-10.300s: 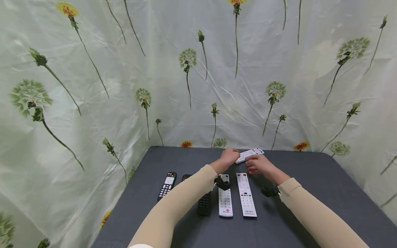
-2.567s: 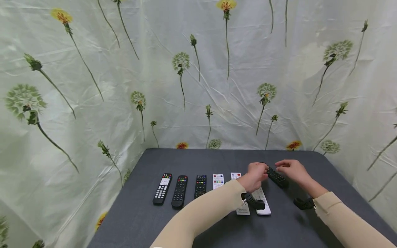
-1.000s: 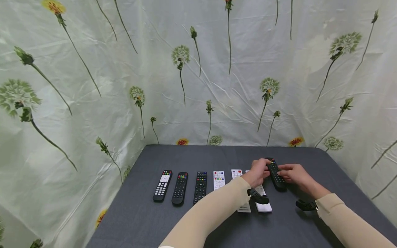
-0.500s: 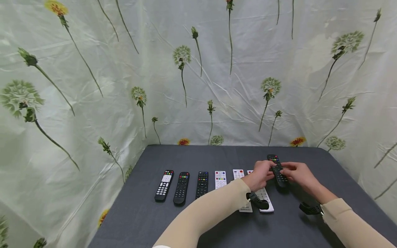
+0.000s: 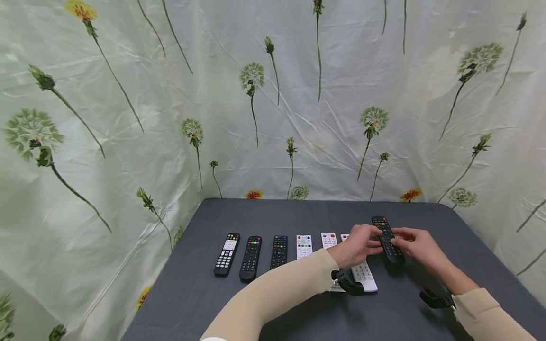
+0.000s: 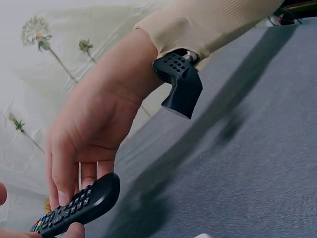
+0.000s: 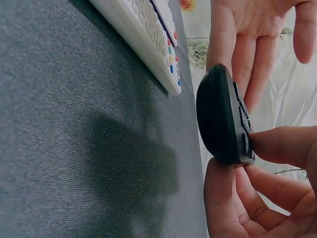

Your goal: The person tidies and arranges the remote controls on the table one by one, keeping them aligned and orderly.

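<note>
Both my hands hold a black remote control (image 5: 387, 240), its button side up and its coloured keys pointing away from me. My left hand (image 5: 357, 246) grips it at its left side, one fingertip on the buttons and other fingers curling behind. From the right, my right hand (image 5: 422, 247) pinches it, thumb on the button face and fingers at the edge and underside. In the right wrist view, the remote's rounded end hangs over the table with a shadow below. A white remote (image 5: 363, 275) lies just left of it, partly hidden by my left hand.
A row of remotes lies on the dark grey table (image 5: 192, 293): a black one with white keys (image 5: 226, 255), two other black ones (image 5: 250, 258) (image 5: 279, 252), and white ones (image 5: 304, 246) (image 5: 329, 240). My left sleeve (image 5: 273, 284) covers their near ends. A flowered curtain (image 5: 273, 175) hangs behind.
Ten seconds ago both hands were at a white remote at the back; white ones now extend the row. My right hand has since taken hold of the black remote, which has shifted slightly right.
</note>
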The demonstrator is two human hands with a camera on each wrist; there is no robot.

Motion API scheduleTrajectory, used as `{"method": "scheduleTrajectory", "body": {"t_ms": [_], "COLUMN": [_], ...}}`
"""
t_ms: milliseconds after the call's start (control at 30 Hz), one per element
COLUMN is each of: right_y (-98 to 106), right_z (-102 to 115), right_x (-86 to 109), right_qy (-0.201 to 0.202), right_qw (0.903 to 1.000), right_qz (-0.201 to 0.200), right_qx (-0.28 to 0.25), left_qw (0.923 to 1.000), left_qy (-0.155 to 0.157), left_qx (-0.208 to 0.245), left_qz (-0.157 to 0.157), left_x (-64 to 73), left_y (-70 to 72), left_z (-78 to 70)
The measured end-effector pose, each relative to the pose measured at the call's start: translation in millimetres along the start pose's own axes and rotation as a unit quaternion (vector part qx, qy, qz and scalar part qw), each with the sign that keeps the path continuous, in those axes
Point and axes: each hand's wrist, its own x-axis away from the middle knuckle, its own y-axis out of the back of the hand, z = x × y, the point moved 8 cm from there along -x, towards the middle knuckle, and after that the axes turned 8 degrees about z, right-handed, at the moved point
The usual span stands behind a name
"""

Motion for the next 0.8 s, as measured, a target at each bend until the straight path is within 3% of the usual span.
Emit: {"method": "scheduleTrajectory", "body": {"t_ms": [333, 800], "right_y": [-6.3, -27.4], "right_z": [-0.9, -18.1], "right_x": [16.3, 24.3], "right_qy": [-0.014, -0.046], "right_qw": [0.9998, 0.9969], "right_qz": [0.007, 0.050], "right_qx": [0.009, -0.041], "left_qw": [0.9994, 0.9983], "left_qy": [0.021, 0.056], "left_qx": [0.016, 0.015], "left_qz": [0.020, -0.010], "left_x": [18.3, 37.7], "left_y": [-1.4, -2.3], "left_z": [9.6, 25.0]}}
